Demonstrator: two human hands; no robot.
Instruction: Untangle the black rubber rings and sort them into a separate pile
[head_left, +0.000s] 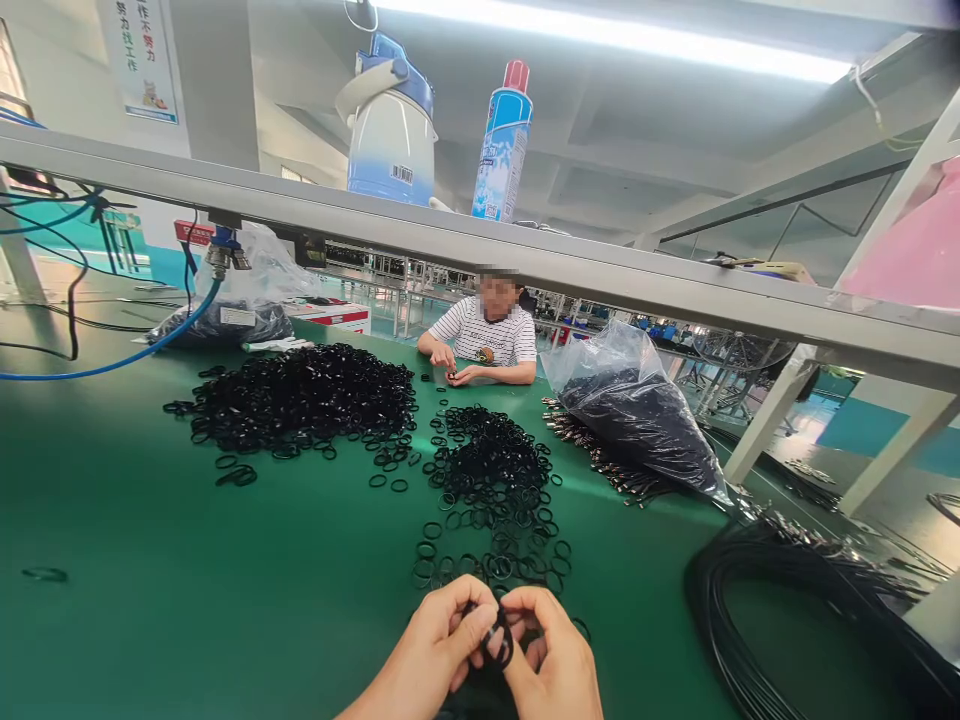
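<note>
Close to the front edge of the view, my left hand (442, 640) and my right hand (551, 645) meet, thumbs and fingers pinched. Between them they grip black rings (501, 645), one standing upright; how many is hidden by the fingers. Just beyond my hands, loose black rings (495, 550) lie scattered flat on the green table (187, 590). They run back to a small heap of rings (491, 450). A larger heap of black rings (307, 395) spreads to the left of it.
A co-worker (487, 330) sits across, hands together. On the right are a plastic bag of black parts (637, 410) and coiled black cables (720, 600). A shelf (420, 225) crosses above, bearing a jug (394, 140) and spray can (502, 145). A blue hose (150, 350) is left.
</note>
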